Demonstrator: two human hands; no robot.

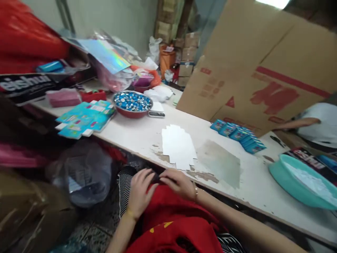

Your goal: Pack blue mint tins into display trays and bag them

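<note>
Over my lap, just in front of the table edge, are both my hands. My left hand has its fingers loosely bent and apart, with nothing visible in its grasp. Thumb and fingers of my right hand come together beside a small dark patch between the hands; whether they pinch anything there is hidden. Beyond them a flat white cardboard box blank with cut tabs lies on the white table. Red cloth covers my lap under the hands.
Left on the table are turquoise printed box blanks, a bowl of blue and silver pieces, and a small scale. Several blue boxes stand before a large cardboard sheet. A teal basin and another person's arm are right.
</note>
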